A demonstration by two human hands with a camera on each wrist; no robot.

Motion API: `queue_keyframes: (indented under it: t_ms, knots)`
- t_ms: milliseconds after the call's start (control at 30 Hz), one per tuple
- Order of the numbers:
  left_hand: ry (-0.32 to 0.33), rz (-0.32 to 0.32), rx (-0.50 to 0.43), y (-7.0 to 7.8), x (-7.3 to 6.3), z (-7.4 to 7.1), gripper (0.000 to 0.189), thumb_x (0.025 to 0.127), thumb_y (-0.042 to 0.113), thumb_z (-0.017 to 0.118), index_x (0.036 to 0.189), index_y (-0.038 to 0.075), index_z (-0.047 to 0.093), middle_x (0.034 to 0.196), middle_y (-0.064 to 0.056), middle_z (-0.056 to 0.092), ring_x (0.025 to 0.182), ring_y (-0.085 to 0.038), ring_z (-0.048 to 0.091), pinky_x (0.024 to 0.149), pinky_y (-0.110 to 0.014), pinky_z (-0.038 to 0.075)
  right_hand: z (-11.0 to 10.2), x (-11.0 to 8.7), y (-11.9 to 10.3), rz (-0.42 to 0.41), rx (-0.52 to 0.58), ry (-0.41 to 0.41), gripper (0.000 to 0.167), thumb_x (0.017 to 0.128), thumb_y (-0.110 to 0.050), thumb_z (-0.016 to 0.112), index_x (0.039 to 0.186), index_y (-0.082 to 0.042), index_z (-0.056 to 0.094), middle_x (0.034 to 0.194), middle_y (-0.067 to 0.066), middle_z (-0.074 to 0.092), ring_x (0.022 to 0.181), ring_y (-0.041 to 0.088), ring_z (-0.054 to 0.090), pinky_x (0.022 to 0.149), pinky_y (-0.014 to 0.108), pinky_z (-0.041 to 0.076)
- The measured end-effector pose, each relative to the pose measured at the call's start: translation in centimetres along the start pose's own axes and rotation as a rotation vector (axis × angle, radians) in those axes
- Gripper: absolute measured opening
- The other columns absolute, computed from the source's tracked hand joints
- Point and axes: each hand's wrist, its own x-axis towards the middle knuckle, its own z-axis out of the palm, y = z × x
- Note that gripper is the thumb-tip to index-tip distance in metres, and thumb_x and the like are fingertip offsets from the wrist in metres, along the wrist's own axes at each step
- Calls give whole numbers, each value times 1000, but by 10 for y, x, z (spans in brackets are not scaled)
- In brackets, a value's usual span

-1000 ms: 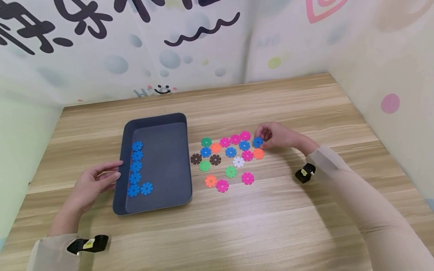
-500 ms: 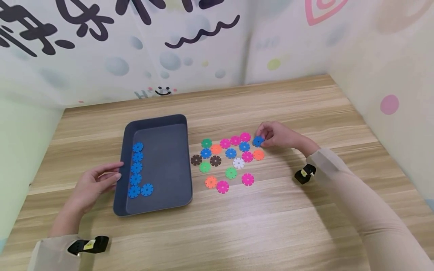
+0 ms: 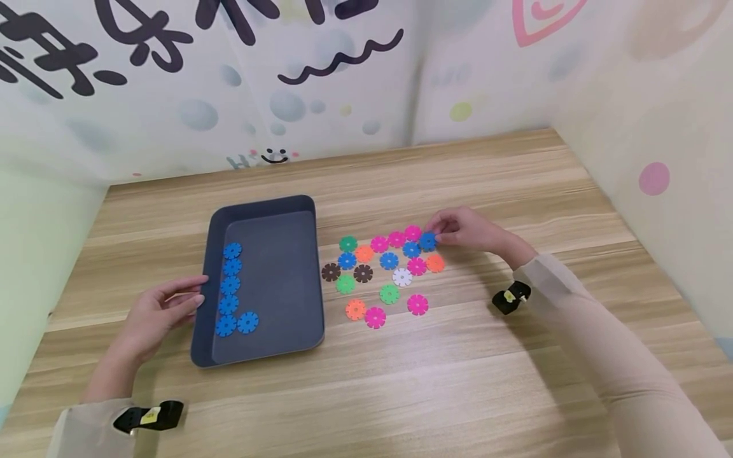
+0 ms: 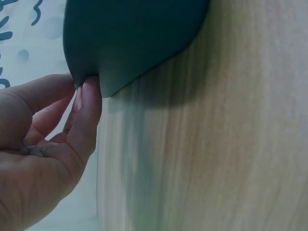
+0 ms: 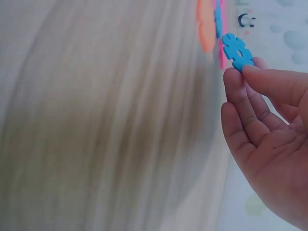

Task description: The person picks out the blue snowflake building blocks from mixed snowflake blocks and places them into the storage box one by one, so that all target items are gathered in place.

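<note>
My right hand pinches a blue notched plastic disc between thumb and fingers, tilted up at the right end of a group of loose discs. In the head view, that blue disc overlaps another blue disc and sits close to a pink one. At the left, my left hand grips the left wall of a dark grey tray, thumb and fingertips at its rim. Inside the tray, several blue discs form a column along the left side, with one more blue disc beside the lowest.
Right of the tray, several loose discs lie on the wooden table: orange, green, brown, white, pink and blue. Printed walls bound the table behind and at both sides.
My right hand has lifted the blue disc slightly and shifted left with it, toward the other discs. The left hand and the tray have stayed put.
</note>
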Motion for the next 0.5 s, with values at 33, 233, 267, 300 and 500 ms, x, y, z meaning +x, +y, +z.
queue_keyframes:
  t_ms: [33, 233, 267, 300, 500]
  knots:
    - [0, 2, -3, 0, 0, 0, 40, 92, 20, 57, 131, 11, 51, 103, 13, 55, 88, 2, 58, 71, -18, 51, 1, 0, -3, -5, 0, 2, 20, 86, 5, 58, 106, 5, 61, 97, 15, 62, 90, 27, 58, 81, 35, 50]
    - [1, 11, 8, 0, 0, 0, 41, 92, 20, 57, 131, 10, 50, 104, 13, 54, 89, 3, 58, 71, -18, 51, 13, 4, -27, 2, 21, -15, 21, 88, 0, 59, 109, 1, 63, 103, 12, 63, 93, 24, 60, 83, 35, 50]
    - [0, 14, 9, 1, 1, 1, 41, 92, 19, 56, 131, 9, 50, 104, 13, 54, 89, 3, 58, 71, -18, 51, 15, 5, -31, 3, 25, -23, 21, 88, -1, 59, 109, 0, 63, 104, 11, 63, 92, 24, 60, 82, 35, 50]
    - [-2, 17, 3, 1, 1, 1, 40, 92, 19, 57, 131, 9, 50, 104, 13, 54, 89, 3, 58, 71, -18, 51, 18, 7, -36, -5, 22, -32, 21, 88, 0, 59, 108, -1, 64, 103, 10, 64, 91, 23, 60, 81, 34, 51]
    - [-14, 19, -73, 1, 0, 2, 36, 91, 13, 58, 127, 13, 55, 102, 14, 57, 88, 2, 59, 69, -17, 51, 40, 17, -61, -123, -12, -90, 21, 86, 4, 59, 104, -2, 67, 100, 8, 65, 86, 18, 59, 78, 27, 50]
